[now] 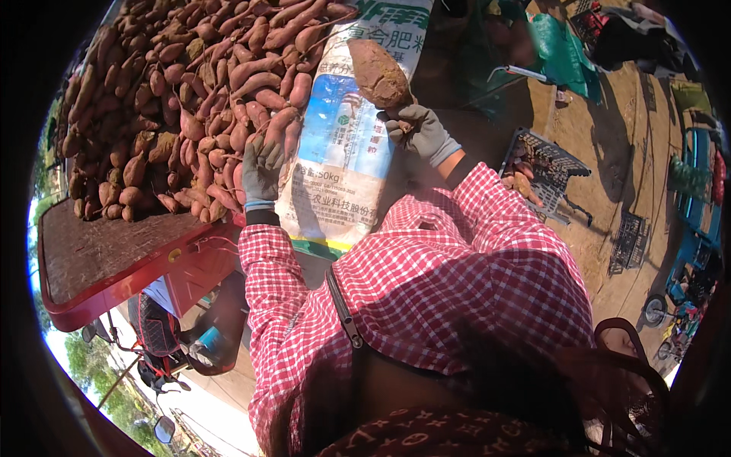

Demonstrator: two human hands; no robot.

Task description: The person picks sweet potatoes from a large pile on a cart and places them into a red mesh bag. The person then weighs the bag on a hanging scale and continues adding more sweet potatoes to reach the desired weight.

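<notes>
A large heap of sweet potatoes [188, 85] fills the upper left. My left hand [262, 171], in a grey work glove, lies against the heap's right edge, palm up with fingers slightly curled; whether it grips a root is unclear. My right hand [424, 131], gloved alike, is closed around the narrow lower end of one big sweet potato [378, 74] with a rough, cracked skin. That root is above a printed white, blue and green woven fertilizer sack [325, 194], which lies spread between the heap and my body.
The red edge of a truck bed [143, 265] runs at left, a motorcycle seat [151, 325] below it. To the right are a black plastic crate [548, 165] with sweet potatoes, another dark crate [628, 243], green mesh sacks [562, 54] and a blue vehicle [698, 188].
</notes>
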